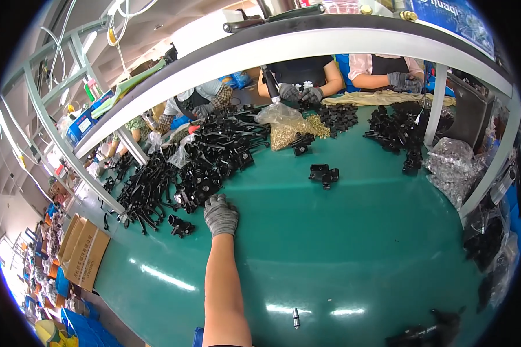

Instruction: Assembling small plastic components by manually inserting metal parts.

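My left hand (220,217), in a grey knit glove, reaches forward to the near edge of a heap of black parts. Its fingers are curled and pressed together against the heap, and their tips are hidden, so what they grip cannot be made out. Just past the fingers lies a black clamp-like part (205,187). A similar loose black part (181,226) rests on the green table (330,248) to the left of the hand. Another black part (324,175) sits alone near the table's middle. My right hand is out of view.
Black levers (147,194) spread at left beside a cardboard box (84,251). Brass-coloured small parts fill a clear bag (283,124). A small metal pin (296,318) lies near the front; a dark object (428,332) is at lower right. A shelf (307,34) crosses above; gloved co-workers sit opposite.
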Available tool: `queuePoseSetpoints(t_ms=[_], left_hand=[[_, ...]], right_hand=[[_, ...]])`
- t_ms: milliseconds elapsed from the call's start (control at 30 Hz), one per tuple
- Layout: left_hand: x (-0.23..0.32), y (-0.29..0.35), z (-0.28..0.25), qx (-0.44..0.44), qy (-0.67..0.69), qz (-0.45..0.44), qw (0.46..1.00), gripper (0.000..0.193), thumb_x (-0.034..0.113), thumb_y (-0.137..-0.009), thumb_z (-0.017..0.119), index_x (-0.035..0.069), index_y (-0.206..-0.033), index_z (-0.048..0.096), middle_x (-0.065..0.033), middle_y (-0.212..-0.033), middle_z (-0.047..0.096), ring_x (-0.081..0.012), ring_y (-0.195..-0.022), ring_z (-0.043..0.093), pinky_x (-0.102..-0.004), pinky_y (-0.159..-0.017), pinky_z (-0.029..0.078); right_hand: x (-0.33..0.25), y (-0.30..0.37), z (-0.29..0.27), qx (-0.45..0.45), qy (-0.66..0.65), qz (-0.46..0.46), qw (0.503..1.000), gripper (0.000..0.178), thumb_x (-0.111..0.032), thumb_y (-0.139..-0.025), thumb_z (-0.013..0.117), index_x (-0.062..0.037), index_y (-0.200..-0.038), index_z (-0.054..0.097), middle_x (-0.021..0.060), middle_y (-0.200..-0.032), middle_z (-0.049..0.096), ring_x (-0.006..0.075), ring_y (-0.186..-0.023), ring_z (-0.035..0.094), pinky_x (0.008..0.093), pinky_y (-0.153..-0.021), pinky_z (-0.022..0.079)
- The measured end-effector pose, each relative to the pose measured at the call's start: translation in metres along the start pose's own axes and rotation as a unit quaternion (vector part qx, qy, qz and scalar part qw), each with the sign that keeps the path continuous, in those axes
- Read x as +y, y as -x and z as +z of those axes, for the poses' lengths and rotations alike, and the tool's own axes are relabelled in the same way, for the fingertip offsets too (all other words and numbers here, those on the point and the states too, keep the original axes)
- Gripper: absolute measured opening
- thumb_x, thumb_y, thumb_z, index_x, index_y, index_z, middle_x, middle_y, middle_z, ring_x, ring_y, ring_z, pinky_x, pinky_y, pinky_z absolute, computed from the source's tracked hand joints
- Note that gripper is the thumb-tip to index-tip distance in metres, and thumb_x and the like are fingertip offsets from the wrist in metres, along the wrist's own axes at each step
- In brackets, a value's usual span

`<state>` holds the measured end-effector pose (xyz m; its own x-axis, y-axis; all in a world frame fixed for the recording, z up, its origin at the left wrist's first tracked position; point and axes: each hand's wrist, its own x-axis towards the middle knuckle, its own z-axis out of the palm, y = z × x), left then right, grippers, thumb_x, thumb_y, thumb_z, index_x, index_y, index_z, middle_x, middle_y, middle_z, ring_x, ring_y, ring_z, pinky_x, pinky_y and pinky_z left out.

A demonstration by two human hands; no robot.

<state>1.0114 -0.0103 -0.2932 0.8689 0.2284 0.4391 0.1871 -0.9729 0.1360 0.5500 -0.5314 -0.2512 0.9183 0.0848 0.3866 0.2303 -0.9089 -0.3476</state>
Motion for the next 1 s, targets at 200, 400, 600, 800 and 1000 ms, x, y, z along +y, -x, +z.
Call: queuePoseSetpoints(t_ms=[200, 400, 600, 800, 1000], left_hand=[[0.002, 0.003, 0.001, 0.015, -0.064, 0.018, 0.998, 0.024, 0.027, -0.086, 0.058, 0.012, -0.102, 0.067, -0.0126, -0.108, 0.064, -0.0329, -0.104, 0.059, -0.0445, -0.089, 0.049], [0.032, 0.013, -0.017, -0.154, -0.116, -0.024, 0.981, 0.033, 0.029, -0.085, 0.061, 0.014, -0.114, 0.064, -0.0083, -0.122, 0.062, -0.0273, -0.116, 0.057, -0.0376, -0.097, 0.047], [0.044, 0.049, -0.062, -0.226, 0.158, -0.045, 0.960, 0.042, 0.030, -0.087, 0.068, 0.014, -0.125, 0.060, -0.0121, -0.122, 0.064, -0.0346, -0.113, 0.060, -0.0410, -0.099, 0.048], [0.182, 0.197, -0.163, -0.432, 0.509, 0.241, 0.704, 0.066, 0.039, -0.086, 0.073, 0.003, -0.136, 0.049, -0.0208, -0.131, 0.057, -0.0327, -0.123, 0.054, -0.0424, -0.107, 0.040], [0.250, 0.309, -0.212, -0.425, 0.296, 0.439, 0.734, 0.106, 0.060, -0.068, 0.078, -0.005, -0.142, 0.039, -0.0247, -0.136, 0.051, -0.0386, -0.127, 0.049, -0.0425, -0.109, 0.038]], right_hand=[[0.002, -0.006, -0.002, 0.001, -0.003, 0.014, 1.000, 0.051, -0.032, -0.079, 0.077, -0.0103, -0.120, 0.056, 0.0209, -0.123, 0.059, 0.0399, -0.110, 0.057, 0.0502, -0.095, 0.046], [0.003, 0.003, -0.001, 0.006, 0.010, 0.042, 0.999, 0.052, -0.032, -0.072, 0.081, -0.0105, -0.115, 0.060, 0.0187, -0.123, 0.060, 0.0385, -0.112, 0.056, 0.0514, -0.095, 0.045], [-0.012, 0.004, -0.013, 0.030, -0.013, 0.013, 0.999, 0.052, -0.026, -0.070, 0.082, -0.0098, -0.115, 0.060, 0.0184, -0.120, 0.059, 0.0376, -0.108, 0.057, 0.0501, -0.091, 0.046], [-0.001, 0.031, -0.003, 0.014, 0.033, 0.060, 0.998, 0.067, -0.044, -0.061, 0.084, -0.0172, -0.118, 0.062, 0.0079, -0.117, 0.060, 0.0331, -0.109, 0.053, 0.0526, -0.102, 0.038], [-0.006, -0.004, -0.024, -0.104, 0.089, 0.111, 0.984, 0.073, -0.055, -0.072, 0.073, -0.0099, -0.128, 0.059, 0.0127, -0.133, 0.055, 0.0354, -0.124, 0.049, 0.0475, -0.107, 0.038]])
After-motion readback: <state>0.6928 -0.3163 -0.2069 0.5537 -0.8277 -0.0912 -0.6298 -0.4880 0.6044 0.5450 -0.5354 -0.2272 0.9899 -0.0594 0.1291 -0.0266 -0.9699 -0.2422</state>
